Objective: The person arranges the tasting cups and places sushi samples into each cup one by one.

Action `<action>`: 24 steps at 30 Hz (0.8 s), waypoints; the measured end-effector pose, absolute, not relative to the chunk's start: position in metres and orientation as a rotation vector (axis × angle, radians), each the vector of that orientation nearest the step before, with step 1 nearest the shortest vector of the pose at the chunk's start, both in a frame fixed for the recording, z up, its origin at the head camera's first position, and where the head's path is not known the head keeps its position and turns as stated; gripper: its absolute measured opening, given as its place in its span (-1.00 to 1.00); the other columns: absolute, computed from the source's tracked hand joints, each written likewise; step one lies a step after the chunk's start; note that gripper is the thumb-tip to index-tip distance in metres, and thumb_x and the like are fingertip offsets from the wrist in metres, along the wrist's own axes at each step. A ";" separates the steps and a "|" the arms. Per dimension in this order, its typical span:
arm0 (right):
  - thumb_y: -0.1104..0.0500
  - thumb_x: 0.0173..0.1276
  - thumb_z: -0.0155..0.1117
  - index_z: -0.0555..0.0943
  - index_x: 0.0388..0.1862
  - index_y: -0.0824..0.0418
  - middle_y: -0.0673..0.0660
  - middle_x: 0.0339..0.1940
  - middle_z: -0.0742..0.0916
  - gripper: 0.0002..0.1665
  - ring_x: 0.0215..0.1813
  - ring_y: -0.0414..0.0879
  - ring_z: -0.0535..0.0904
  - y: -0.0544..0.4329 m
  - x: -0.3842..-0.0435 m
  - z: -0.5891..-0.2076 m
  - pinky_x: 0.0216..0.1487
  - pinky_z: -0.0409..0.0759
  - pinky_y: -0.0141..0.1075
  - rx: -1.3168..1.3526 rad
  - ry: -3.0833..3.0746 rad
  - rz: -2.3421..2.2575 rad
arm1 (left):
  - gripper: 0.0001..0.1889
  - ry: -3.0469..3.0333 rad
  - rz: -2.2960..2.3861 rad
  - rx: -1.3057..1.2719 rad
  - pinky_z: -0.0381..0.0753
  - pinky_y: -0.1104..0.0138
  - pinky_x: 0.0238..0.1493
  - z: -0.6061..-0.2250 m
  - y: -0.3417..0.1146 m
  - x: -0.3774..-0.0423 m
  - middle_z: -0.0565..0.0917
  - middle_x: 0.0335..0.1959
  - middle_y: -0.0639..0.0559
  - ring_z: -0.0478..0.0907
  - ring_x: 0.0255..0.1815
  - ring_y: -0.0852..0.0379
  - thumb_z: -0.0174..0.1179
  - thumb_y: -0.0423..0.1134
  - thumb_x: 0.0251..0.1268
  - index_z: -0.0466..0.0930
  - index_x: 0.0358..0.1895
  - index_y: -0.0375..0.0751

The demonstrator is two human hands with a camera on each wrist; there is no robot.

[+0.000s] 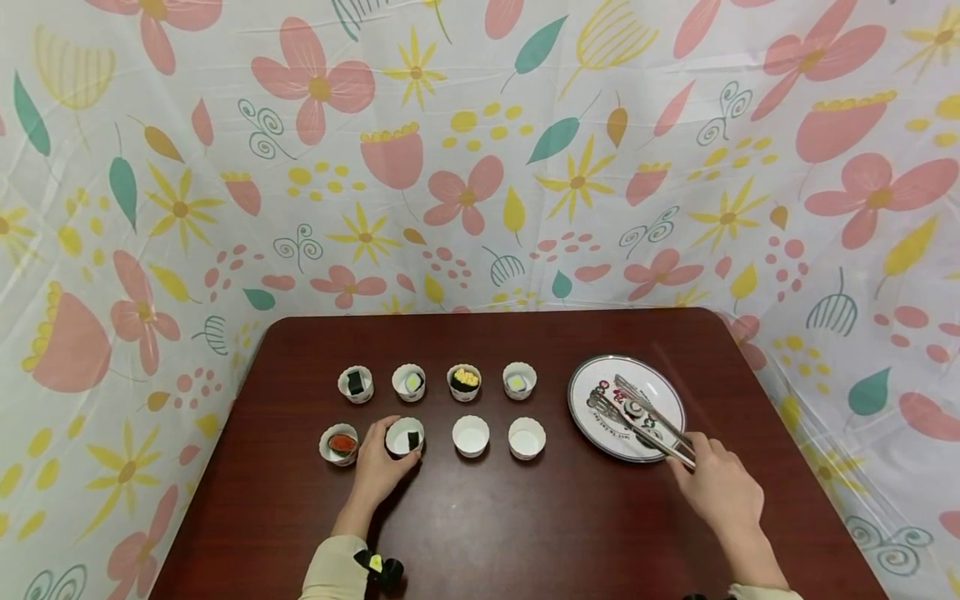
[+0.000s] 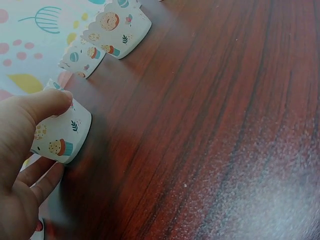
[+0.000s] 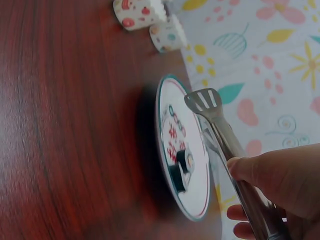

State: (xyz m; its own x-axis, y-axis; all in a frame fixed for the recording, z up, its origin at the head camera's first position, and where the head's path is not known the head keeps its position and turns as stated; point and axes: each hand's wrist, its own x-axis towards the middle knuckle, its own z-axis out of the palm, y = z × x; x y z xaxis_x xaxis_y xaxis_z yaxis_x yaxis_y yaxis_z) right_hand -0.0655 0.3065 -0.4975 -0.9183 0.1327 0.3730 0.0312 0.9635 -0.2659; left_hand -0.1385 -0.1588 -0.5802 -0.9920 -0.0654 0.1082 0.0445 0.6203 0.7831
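Note:
My left hand (image 1: pixel 378 471) holds a white paper baking cup (image 2: pixel 75 132) at the front row, thumb on one side and fingers on the other. Inside that cup lies a small piece of sushi (image 1: pixel 412 440) with a dark band. My right hand (image 1: pixel 723 487) grips metal tongs (image 3: pixel 227 140), whose slotted tips spread above a white plate (image 1: pixel 669 402) with a dark rim. On the plate, small dark-wrapped sushi rolls (image 3: pixel 187 161) show in the right wrist view, partly hidden by the tongs in the head view.
To the left of the held cup, a cup holds orange-topped sushi (image 1: pixel 342 443). Two more front cups (image 1: pixel 471 437) contain nothing. Behind stand several cups with sushi, one yellow-topped (image 1: pixel 466 379). A flowered cloth (image 1: pixel 465 200) hangs around the dark wooden table (image 1: pixel 480 533).

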 end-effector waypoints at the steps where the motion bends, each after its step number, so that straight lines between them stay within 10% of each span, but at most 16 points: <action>1: 0.13 -0.07 0.42 0.52 -0.16 0.33 0.35 -0.45 0.60 -0.50 -0.45 0.34 0.49 0.309 -0.064 -0.498 -0.58 0.38 0.12 -0.141 -2.736 0.363 | -0.32 -2.714 -1.317 0.016 0.46 0.03 -0.02 -0.580 -0.159 -0.138 0.50 -0.02 -0.06 0.47 0.02 -0.07 0.45 -0.18 -0.18 0.40 0.14 -0.07; 24: 0.08 0.11 0.30 0.44 -0.08 0.38 0.41 -0.39 0.57 -0.50 -0.42 0.35 0.48 0.339 -0.055 -0.503 -0.57 0.37 0.11 -0.319 -2.941 0.352 | -0.17 -2.719 -1.311 -0.120 0.37 -0.01 0.13 -0.564 -0.161 -0.133 0.39 0.22 -0.03 0.34 0.22 -0.05 0.47 -0.17 -0.19 0.31 0.28 -0.09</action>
State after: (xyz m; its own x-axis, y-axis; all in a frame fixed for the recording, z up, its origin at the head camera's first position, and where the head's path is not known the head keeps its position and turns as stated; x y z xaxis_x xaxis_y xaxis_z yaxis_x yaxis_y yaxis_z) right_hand -0.0546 0.3393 -0.5030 -0.9641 0.2290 0.1346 0.1908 0.9495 -0.2491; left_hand -0.1332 -0.1614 -0.5640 -0.9896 0.0189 0.1425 0.1232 0.6214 0.7738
